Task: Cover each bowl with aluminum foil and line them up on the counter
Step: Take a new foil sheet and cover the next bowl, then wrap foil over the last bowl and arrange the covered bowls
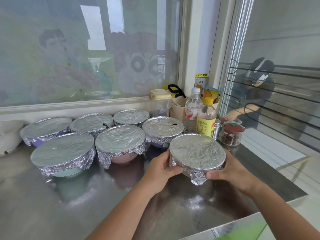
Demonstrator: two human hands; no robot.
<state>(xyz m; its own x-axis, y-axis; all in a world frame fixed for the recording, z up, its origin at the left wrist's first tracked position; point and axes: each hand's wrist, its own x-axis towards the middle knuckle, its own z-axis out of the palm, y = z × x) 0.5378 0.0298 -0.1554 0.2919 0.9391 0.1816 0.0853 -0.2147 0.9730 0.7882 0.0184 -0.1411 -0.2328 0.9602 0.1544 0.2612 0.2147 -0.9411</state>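
Note:
I hold a foil-covered bowl between both hands at the right end of the steel counter. My left hand grips its left side, thumb on the foil skirt. My right hand grips its right side, thumb under the rim. Whether the bowl rests on the counter or hangs just above it, I cannot tell. Several other foil-covered bowls stand in two rows to the left: a front row with a green bowl and a pink bowl, and a back row including one with a torn spot.
A white bowl sits at the far left. Behind the held bowl stand a water bottle, a yellow-capped bottle, a steel shaker, a spice jar and a plastic container. A window backs the counter.

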